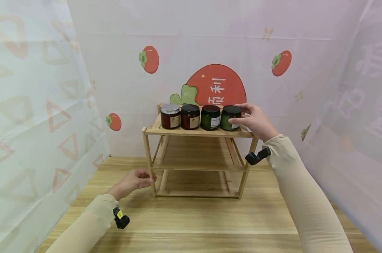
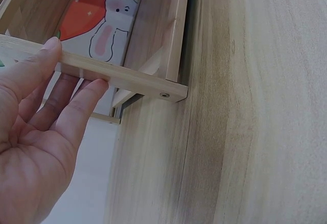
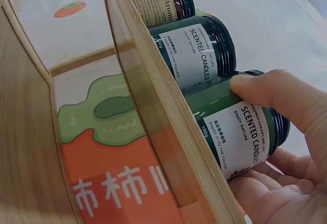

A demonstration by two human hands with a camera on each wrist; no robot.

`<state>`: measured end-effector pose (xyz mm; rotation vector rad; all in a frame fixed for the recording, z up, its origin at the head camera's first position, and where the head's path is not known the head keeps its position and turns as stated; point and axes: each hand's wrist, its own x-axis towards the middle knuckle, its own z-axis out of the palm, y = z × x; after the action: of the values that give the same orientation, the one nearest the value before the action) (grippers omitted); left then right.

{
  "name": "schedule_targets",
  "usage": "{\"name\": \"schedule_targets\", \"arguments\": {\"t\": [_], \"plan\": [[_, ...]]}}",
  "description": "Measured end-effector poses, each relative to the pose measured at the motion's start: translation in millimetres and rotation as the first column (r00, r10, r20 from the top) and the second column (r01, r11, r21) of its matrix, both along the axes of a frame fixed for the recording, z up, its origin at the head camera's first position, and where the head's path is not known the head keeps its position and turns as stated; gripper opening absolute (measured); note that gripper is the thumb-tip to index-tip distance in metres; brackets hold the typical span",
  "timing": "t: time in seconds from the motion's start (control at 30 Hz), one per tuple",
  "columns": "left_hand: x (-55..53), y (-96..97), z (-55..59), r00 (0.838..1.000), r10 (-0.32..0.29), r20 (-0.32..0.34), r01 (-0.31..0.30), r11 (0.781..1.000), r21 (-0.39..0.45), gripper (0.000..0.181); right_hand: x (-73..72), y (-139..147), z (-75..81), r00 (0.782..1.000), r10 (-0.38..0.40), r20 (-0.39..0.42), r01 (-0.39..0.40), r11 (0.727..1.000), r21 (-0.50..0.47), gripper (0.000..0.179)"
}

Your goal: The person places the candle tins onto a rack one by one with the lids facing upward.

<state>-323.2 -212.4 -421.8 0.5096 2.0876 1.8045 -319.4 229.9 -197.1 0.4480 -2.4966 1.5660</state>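
A wooden rack (image 1: 197,168) stands on the table, with several candle jars in a row on its top shelf. My right hand (image 1: 258,121) holds the rightmost jar, a green scented candle (image 1: 225,121) with a black lid; in the right wrist view the thumb lies on its near side and the fingers pass behind. Left of it sit another green scented candle (image 1: 207,121), a dark red jar (image 1: 188,121) with a black lid, and a dark red jar (image 1: 169,120) with a silver lid. Low at the rack's left side, my left hand (image 1: 131,183) pinches the front upright (image 2: 122,74) between thumb and fingers.
The rack's lower shelves are slatted wood. Under it lies the wood-grain tabletop (image 1: 184,218). Behind the rack hangs a pale cloth backdrop (image 1: 121,70) printed with red fruit, and similar cloth walls (image 1: 30,105) flank the table on both sides.
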Motion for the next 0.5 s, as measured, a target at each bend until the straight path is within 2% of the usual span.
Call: {"name": "schedule_targets", "arguments": {"t": [0.5], "plan": [[1.3,0.8,1.1,1.0,-0.002,-0.009,0.002,1.0,0.006,0.041,-1.9,-0.4,1.3,1.0,0.003,0.031,-0.003,1.0,0.012,0.062]]}}
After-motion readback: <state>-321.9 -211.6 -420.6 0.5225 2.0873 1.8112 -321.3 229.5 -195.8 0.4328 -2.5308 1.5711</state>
